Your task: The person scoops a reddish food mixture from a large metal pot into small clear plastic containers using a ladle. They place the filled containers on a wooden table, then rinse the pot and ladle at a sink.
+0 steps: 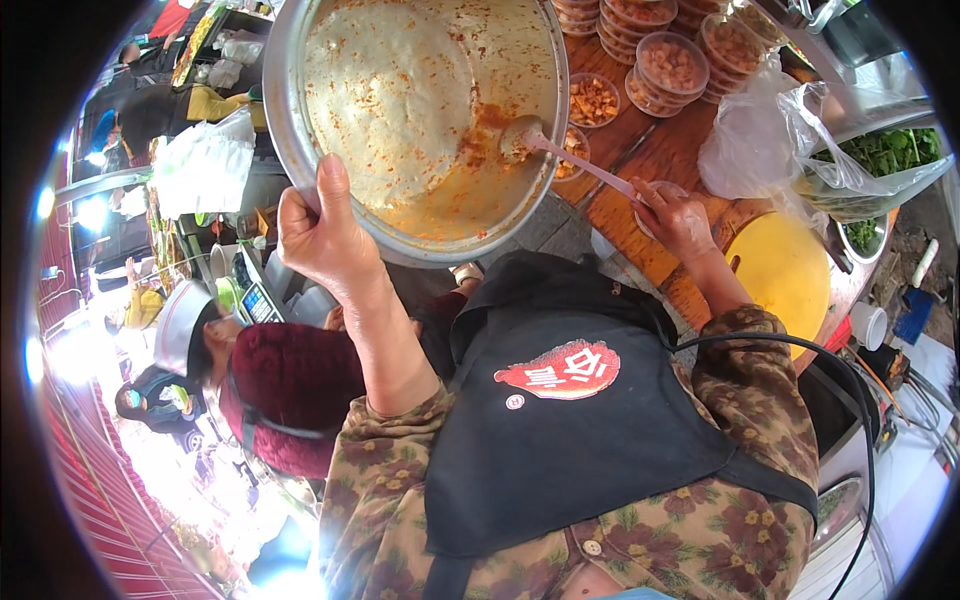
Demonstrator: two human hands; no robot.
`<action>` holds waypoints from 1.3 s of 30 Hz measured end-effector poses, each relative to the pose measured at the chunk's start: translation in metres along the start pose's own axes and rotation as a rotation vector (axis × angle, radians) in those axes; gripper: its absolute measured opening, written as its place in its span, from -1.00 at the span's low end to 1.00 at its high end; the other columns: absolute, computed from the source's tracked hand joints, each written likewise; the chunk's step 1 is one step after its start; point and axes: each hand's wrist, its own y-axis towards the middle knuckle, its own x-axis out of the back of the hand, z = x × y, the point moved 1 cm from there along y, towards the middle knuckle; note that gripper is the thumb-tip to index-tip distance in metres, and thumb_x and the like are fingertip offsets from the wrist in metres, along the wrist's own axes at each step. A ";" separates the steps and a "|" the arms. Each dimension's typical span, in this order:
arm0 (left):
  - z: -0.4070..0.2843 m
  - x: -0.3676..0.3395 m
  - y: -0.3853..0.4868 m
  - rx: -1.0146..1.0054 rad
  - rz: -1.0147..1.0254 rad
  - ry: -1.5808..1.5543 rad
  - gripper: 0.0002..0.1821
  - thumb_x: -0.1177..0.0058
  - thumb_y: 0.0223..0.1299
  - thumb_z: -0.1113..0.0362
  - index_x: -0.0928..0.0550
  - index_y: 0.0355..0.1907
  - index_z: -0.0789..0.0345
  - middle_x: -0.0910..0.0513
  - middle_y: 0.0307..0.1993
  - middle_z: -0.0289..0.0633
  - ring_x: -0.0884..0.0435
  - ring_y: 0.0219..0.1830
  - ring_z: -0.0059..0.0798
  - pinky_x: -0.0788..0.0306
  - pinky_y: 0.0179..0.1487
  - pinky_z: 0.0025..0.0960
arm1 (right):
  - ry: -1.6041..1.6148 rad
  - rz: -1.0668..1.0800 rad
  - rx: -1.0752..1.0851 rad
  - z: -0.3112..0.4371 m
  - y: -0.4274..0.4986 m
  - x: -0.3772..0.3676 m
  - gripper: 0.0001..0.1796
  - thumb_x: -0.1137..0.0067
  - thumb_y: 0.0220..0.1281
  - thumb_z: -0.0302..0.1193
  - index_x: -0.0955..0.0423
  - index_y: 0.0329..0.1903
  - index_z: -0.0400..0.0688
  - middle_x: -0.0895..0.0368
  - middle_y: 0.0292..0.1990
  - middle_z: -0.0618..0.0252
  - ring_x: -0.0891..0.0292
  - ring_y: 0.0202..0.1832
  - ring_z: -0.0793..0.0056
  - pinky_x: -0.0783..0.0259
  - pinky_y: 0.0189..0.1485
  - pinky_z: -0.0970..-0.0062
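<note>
A large metal basin [405, 90] is tilted up in front of me, its inside smeared with orange-red sauce. My left hand [326, 225] grips its near left rim, thumb uppermost. My right hand [671, 217] holds the pink handle of a spoon [577, 159]. The spoon's bowl rests inside the basin at the right wall, over a patch of sauce and bits. Just beyond that rim, a round plastic tub [592, 100] of diced orange food stands on the wooden table [637, 157]. Part of another round container shows beneath my right hand.
Stacked tubs of diced food [673, 64] fill the table's far side. A yellow round board [780, 270] lies right of my right forearm. Clear plastic bags [750, 142] and leafy greens [889, 161] are at the right. A co-worker [292, 382] in maroon stands close at my left.
</note>
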 end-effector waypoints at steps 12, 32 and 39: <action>-0.003 -0.016 -0.011 -0.064 0.052 0.203 -0.64 -0.32 0.13 0.35 -0.46 -0.67 0.34 -0.47 -0.67 -0.47 -0.27 -0.59 -0.83 -0.18 -0.49 -0.65 | 0.075 -0.070 -0.035 -0.012 -0.011 0.012 -0.64 -0.27 0.13 -0.37 -0.55 0.02 -0.13 -0.66 -0.13 0.17 -0.65 -0.18 0.21 -0.58 -0.26 0.35; -0.001 -0.019 -0.013 -0.127 0.072 0.271 -0.67 -0.34 0.10 0.35 -0.49 -0.65 0.34 -0.48 -0.69 -0.47 -0.30 -0.61 -0.84 -0.21 -0.51 -0.64 | 0.195 -0.145 -0.213 -0.003 -0.014 0.031 -0.67 -0.25 0.15 -0.36 -0.56 0.02 -0.02 -0.68 -0.16 0.22 -0.65 -0.24 0.21 -0.56 -0.31 0.32; -0.013 -0.020 -0.022 -0.110 0.043 0.242 -0.66 -0.32 0.11 0.38 -0.46 -0.66 0.33 -0.48 -0.68 -0.46 -0.30 -0.60 -0.84 -0.19 -0.51 -0.65 | 0.189 -0.248 -0.155 0.012 0.044 -0.041 -0.65 -0.23 0.18 -0.28 -0.56 0.02 -0.08 -0.63 -0.42 0.18 -0.56 -0.54 0.13 -0.47 -0.53 0.24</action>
